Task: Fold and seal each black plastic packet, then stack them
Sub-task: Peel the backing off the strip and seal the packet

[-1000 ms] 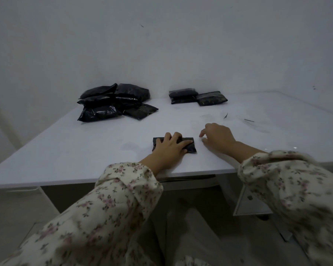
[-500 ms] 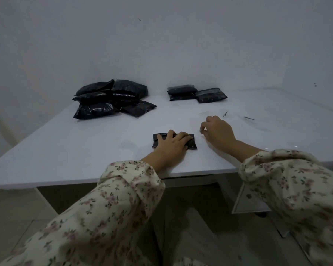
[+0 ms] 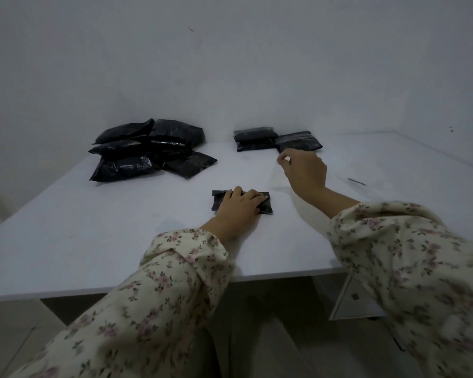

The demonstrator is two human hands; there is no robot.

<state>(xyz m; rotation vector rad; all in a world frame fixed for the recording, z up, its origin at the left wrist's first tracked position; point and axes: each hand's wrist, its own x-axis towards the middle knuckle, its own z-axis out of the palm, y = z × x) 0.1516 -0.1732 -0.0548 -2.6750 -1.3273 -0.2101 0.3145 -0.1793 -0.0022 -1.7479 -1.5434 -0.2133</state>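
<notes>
1. Fingers of the left hand are lying loosely across the small folded black plastic packet. They are pressing it flat on the white rectangular table at the centre of the frame.
2. Right of centre, the right hand is hovering above the table with thumb and forefinger tips meeting. Whether they are pinching anything cannot be told.
3. Just beyond it, at upper centre, flat folded black packets are sitting side by side.
4. At upper left, a loose heap of glossy black plastic bags is lying.
</notes>
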